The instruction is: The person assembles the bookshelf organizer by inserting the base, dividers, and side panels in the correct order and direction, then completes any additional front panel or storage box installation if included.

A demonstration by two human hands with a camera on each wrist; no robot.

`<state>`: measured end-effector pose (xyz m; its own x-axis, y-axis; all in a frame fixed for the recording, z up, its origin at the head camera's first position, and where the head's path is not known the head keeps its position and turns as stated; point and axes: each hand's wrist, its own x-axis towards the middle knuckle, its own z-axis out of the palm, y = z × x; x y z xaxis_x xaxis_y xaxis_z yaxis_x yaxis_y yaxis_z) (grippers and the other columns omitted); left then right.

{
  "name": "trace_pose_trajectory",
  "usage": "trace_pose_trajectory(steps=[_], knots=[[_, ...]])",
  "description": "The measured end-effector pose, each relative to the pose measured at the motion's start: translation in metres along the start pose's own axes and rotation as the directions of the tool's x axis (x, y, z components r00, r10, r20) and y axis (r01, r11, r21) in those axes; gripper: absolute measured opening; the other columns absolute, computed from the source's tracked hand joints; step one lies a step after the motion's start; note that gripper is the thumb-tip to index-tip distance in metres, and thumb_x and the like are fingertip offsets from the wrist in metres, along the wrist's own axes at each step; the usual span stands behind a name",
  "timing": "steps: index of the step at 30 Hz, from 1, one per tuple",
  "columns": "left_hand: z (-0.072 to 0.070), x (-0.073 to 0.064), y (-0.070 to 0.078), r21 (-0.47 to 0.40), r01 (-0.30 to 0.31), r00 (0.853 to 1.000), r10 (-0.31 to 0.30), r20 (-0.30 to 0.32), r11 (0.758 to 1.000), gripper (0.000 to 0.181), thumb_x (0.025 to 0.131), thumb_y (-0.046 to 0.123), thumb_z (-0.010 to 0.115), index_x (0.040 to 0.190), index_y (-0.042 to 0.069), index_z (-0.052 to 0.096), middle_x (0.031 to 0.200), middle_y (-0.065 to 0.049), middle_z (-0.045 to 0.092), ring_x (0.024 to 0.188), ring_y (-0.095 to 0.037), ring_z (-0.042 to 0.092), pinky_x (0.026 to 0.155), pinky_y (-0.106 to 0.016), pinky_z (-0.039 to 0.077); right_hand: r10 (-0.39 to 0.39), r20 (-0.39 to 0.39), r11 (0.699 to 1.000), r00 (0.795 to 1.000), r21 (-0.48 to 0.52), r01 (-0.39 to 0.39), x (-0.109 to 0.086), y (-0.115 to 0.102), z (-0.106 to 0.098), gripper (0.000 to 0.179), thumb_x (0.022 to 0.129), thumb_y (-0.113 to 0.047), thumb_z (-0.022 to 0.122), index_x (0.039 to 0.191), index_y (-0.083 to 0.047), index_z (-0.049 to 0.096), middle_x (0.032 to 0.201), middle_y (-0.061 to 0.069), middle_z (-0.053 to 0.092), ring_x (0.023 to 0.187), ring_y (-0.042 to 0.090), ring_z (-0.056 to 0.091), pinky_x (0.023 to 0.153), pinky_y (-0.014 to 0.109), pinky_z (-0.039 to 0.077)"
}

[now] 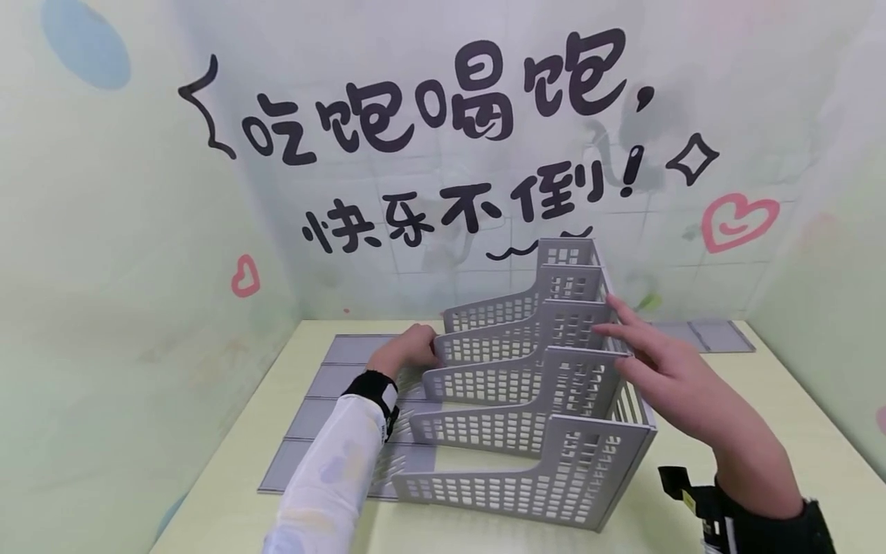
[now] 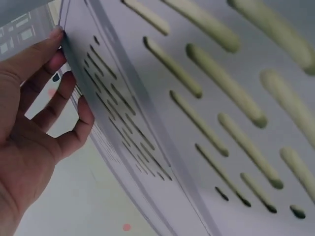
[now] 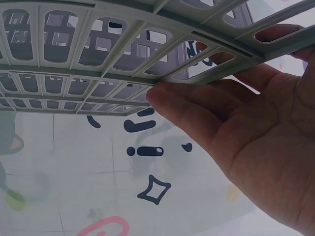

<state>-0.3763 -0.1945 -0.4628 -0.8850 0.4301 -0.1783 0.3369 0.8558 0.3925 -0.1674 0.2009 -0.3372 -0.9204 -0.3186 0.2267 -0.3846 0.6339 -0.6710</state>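
One pale table (image 1: 796, 431) stands before one back wall (image 1: 388, 38) bearing two lines of black lettering. In the middle of the table sits one rack (image 1: 554, 385), upright, with five dividers making four compartments. It is plain grey, matte and plastic-looking, pierced with rows of small openings; each divider runs low at the front, then sweeps up in a curve to a tall rear. Two flat grey panels show: a left panel (image 1: 318, 419) in four sections, reaching beneath the rack, and a right panel (image 1: 723, 336) partly hidden behind it. Of two hands, the right hand (image 1: 664, 362) touches the rack's tall rear side, fingers spread apart and fairly straight. The left hand (image 1: 411, 348) is at its low front, fingers bent; whether they clamp anything cannot be told. Two black wristbands (image 1: 377, 392) show.
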Motion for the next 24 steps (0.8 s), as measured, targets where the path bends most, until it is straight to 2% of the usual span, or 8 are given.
trace_pose_trajectory(steps=[6, 10, 12, 15, 18, 20, 21, 24], knots=[[0.006, 0.004, -0.002, 0.04, -0.018, 0.999, 0.019, -0.033, 0.999, 0.008, 0.089, 0.009, 0.083, 0.084, 0.008, 0.076, 0.066, -0.001, 0.064, 0.06, -0.015, 0.048, 0.059, -0.029, 0.039, 0.001, 0.002, 1.0, 1.0, 0.008, -0.001, 0.0, 0.002, 0.001, 0.042, 0.109, -0.018, 0.049, 0.148, -0.013, 0.061, 0.18, 0.002, 0.02, 0.163, 0.042, 0.026, 0.108, 0.005, 0.031], [0.005, 0.003, -0.001, 0.046, -0.018, 0.999, 0.019, -0.032, 0.999, 0.008, 0.09, 0.012, 0.084, 0.092, 0.008, 0.078, 0.076, -0.003, 0.071, 0.066, -0.014, 0.057, 0.064, -0.029, 0.048, 0.004, 0.004, 1.0, 1.0, 0.015, -0.004, 0.0, 0.003, 0.001, 0.042, 0.109, -0.017, 0.049, 0.149, -0.013, 0.061, 0.18, 0.001, 0.019, 0.164, 0.042, 0.026, 0.108, 0.006, 0.031], [0.003, -0.002, -0.002, 0.023, -0.003, 1.0, 0.004, -0.021, 1.0, 0.011, 0.091, 0.013, 0.084, 0.1, 0.008, 0.079, 0.087, -0.006, 0.075, 0.076, -0.016, 0.066, 0.072, -0.032, 0.055, -0.002, 0.0, 1.0, 1.0, 0.022, 0.002, 0.001, 0.003, 0.001, 0.042, 0.109, -0.017, 0.049, 0.149, -0.012, 0.061, 0.18, 0.001, 0.019, 0.164, 0.042, 0.025, 0.107, 0.004, 0.03], [-0.003, -0.015, 0.001, 0.028, 0.011, 1.0, -0.011, -0.01, 1.0, 0.023, 0.095, 0.008, 0.076, 0.118, 0.007, 0.074, 0.11, -0.012, 0.076, 0.099, -0.024, 0.071, 0.087, -0.039, 0.059, -0.017, -0.011, 0.999, 1.0, 0.043, 0.018, 0.003, 0.003, 0.002, 0.041, 0.108, -0.015, 0.049, 0.147, -0.011, 0.062, 0.18, 0.003, 0.02, 0.163, 0.042, 0.026, 0.103, -0.001, 0.027], [-0.007, -0.036, 0.006, 0.035, 0.058, 0.998, -0.058, 0.0, 0.998, 0.035, 0.094, -0.004, 0.062, 0.128, 0.005, 0.066, 0.125, -0.016, 0.068, 0.11, -0.028, 0.066, 0.092, -0.043, 0.057, -0.032, -0.021, 0.998, 0.999, 0.06, 0.033, 0.003, 0.005, 0.005, 0.041, 0.108, -0.014, 0.049, 0.146, -0.01, 0.063, 0.18, 0.005, 0.021, 0.163, 0.043, 0.026, 0.101, -0.004, 0.025], [-0.009, -0.051, 0.01, 0.042, 0.083, 0.996, -0.084, 0.022, 0.996, 0.04, 0.089, -0.01, 0.055, 0.125, 0.004, 0.066, 0.122, -0.015, 0.066, 0.105, -0.026, 0.062, 0.087, -0.041, 0.054, -0.041, -0.023, 0.997, 0.999, 0.069, 0.042, 0.004, 0.006, 0.006, 0.04, 0.109, -0.014, 0.049, 0.146, -0.01, 0.063, 0.18, 0.005, 0.021, 0.162, 0.043, 0.026, 0.101, -0.005, 0.024], [-0.009, -0.058, 0.012, 0.037, 0.088, 0.995, -0.089, 0.046, 0.995, 0.037, 0.088, -0.012, 0.055, 0.119, 0.004, 0.068, 0.117, -0.015, 0.066, 0.098, -0.025, 0.06, 0.082, -0.039, 0.052, -0.044, -0.024, 0.996, 0.999, 0.072, 0.045, 0.005, 0.006, 0.006, 0.04, 0.109, -0.014, 0.049, 0.146, -0.011, 0.063, 0.18, 0.005, 0.02, 0.163, 0.043, 0.025, 0.101, -0.005, 0.024], [-0.007, -0.073, 0.017, 0.023, 0.065, 0.992, -0.067, 0.11, 0.998, 0.027, 0.084, -0.01, 0.062, 0.103, 0.005, 0.073, 0.099, -0.009, 0.07, 0.084, -0.019, 0.057, 0.073, -0.033, 0.049, -0.056, -0.025, 0.994, 0.998, 0.094, 0.058, 0.007, 0.009, 0.006, 0.04, 0.109, -0.014, 0.049, 0.147, -0.011, 0.062, 0.18, 0.002, 0.019, 0.163, 0.042, 0.023, 0.101, -0.005, 0.024]])
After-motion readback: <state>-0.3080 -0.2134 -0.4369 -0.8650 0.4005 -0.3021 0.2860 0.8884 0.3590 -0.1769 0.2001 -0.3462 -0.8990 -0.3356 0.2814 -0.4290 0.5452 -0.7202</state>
